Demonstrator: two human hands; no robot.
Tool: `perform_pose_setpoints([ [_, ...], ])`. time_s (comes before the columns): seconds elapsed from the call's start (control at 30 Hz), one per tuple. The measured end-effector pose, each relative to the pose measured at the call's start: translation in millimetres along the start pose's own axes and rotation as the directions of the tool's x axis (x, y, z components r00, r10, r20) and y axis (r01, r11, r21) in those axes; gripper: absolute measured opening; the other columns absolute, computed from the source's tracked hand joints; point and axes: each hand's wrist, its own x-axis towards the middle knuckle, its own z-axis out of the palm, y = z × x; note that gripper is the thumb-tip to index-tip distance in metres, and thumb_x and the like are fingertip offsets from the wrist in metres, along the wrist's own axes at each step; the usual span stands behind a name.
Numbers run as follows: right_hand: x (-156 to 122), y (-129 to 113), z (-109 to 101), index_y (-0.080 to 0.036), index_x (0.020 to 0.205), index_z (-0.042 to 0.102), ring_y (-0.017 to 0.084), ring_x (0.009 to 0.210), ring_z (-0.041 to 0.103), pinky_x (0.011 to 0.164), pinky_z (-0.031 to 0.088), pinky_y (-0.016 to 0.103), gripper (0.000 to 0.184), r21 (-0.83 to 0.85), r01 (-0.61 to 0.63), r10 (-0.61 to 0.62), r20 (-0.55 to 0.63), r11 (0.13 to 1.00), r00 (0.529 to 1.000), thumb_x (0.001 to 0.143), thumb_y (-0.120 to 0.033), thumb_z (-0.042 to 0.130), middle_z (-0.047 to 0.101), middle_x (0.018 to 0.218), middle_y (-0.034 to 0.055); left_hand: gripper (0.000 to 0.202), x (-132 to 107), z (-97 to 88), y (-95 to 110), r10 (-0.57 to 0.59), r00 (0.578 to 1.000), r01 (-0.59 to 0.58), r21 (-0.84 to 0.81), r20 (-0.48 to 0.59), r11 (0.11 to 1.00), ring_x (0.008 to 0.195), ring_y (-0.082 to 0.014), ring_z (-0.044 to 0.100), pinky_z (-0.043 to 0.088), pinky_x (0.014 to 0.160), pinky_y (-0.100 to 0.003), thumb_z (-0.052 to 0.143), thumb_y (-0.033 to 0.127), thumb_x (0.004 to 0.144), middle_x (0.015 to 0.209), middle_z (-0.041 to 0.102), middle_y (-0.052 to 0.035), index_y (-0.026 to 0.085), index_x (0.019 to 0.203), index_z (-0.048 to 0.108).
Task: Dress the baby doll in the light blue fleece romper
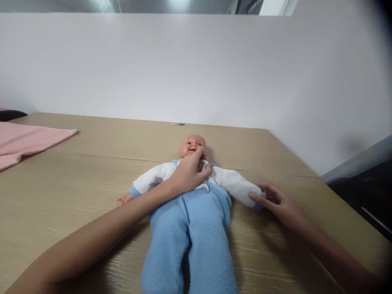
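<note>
A baby doll (196,143) lies on its back on the table, head toward the wall. It wears a white top with blue cuffs and fuzzy blue trousers (190,224). My left hand (191,170) rests over the doll's upper chest, thumb and fingers curved about the collar just below the chin. At the end of the white sleeve (234,183) on the right, my right hand (274,199) pinches the fabric near the blue cuff between thumb and fingers. No doll hand shows at that cuff. On the other side, the doll's bare hand (125,199) sticks out of its sleeve.
The wooden table (92,183) reaches back to a pale wall (153,65). A pink cloth (33,141) lies at the left. Near the table's far edge is a small thin item with a blue end (181,124). A dark object (364,192) stands beyond the right edge.
</note>
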Motion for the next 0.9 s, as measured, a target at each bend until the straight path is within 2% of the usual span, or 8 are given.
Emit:
perform_pose_setpoints([
  [0.13,-7,4,10,-0.024,0.114,0.072,0.034,0.099,0.079,0.084,0.065,0.044,0.062,-0.032,0.049,-0.049,0.003,0.998,0.999,0.081,-0.076,0.076,0.082,0.112,0.0127,0.014,1,-0.1,3,-0.005,1.0,0.005,0.058,-0.001,0.998,0.067,-0.0176,0.054,0.037,0.066,-0.033,0.063,0.024,0.098,0.075,0.055,0.0047,0.023,0.108,0.054],
  [0.23,-12,6,15,-0.023,0.118,0.07,0.036,0.102,0.076,0.09,0.062,0.053,0.051,-0.259,0.209,-0.236,-0.079,0.943,0.968,0.094,-0.068,0.064,0.079,0.119,0.0149,0.014,1,-1.4,4,0.028,1.0,-0.03,0.142,0.015,0.989,0.078,-0.0216,0.06,0.044,0.074,-0.036,0.062,0.025,0.099,0.085,0.062,-0.0002,0.022,0.11,0.054],
  [0.33,-19,1,19,-0.023,0.125,0.069,0.041,0.12,0.07,0.107,0.051,0.062,0.039,-0.51,0.474,-0.599,-0.105,0.718,0.794,0.1,-0.052,0.063,0.076,0.127,0.0158,0.015,1,-5.4,8,0.139,0.989,-0.146,0.314,0.044,0.938,0.107,-0.0287,0.062,0.049,0.1,-0.045,0.061,0.027,0.101,0.112,0.067,-0.0104,0.02,0.113,0.057],
  [0.43,-31,-10,25,-0.026,0.133,0.066,0.039,0.13,0.066,0.112,0.047,0.059,0.032,-0.518,0.653,-0.742,0.052,0.553,0.669,0.102,-0.034,0.066,0.075,0.133,0.013,0.018,0,-10.3,16,0.233,0.969,-0.245,0.464,0.084,0.851,0.125,-0.0341,0.055,0.039,0.119,-0.055,0.059,0.033,0.105,0.128,0.063,-0.0149,0.019,0.117,0.062],
  [0.53,-43,-18,38,-0.029,0.142,0.06,0.036,0.129,0.067,0.111,0.049,0.055,0.039,-0.326,0.667,-0.658,0.155,0.669,0.736,0.104,-0.034,0.067,0.073,0.137,0.0121,0.024,-4,-13.0,26,0.285,0.929,-0.367,0.475,0.238,0.8,0.123,-0.0336,0.055,0.041,0.116,-0.053,0.056,0.039,0.108,0.129,0.064,-0.0144,0.019,0.119,0.065],
  [0.63,-47,-20,52,-0.028,0.151,0.049,0.03,0.119,0.071,0.105,0.055,0.047,0.048,-0.045,0.497,-0.471,0.252,0.867,0.845,0.107,-0.042,0.064,0.074,0.128,0.0107,0.035,-7,-11.3,34,0.318,0.845,-0.497,0.414,0.429,0.762,0.116,-0.0323,0.058,0.044,0.108,-0.049,0.055,0.049,0.109,0.126,0.067,-0.0144,0.018,0.117,0.068],
  [0.73,-42,-17,58,-0.025,0.135,0.057,0.024,0.091,0.068,0.082,0.056,0.039,0.037,0.055,0.368,-0.368,0.265,0.928,0.891,0.107,-0.047,0.064,0.071,0.101,0.0045,0.039,-11,-5.6,38,0.316,0.79,-0.536,0.342,0.525,0.772,0.113,-0.0308,0.06,0.044,0.104,-0.047,0.057,0.055,0.108,0.123,0.07,-0.0136,0.018,0.11,0.07],
  [0.9,-33,-16,54,-0.024,0.101,0.065,0.02,0.069,0.048,0.064,0.04,0.035,0.026,-0.068,0.385,-0.365,0.201,0.921,0.909,0.109,-0.048,0.06,0.048,0.076,-0.0024,0.025,-11,7.6,40,0.152,0.859,-0.33,0.301,0.489,0.895,0.108,-0.0296,0.064,0.045,0.103,-0.045,0.065,0.043,0.105,0.106,0.074,-0.0105,0.019,0.109,0.066],
])
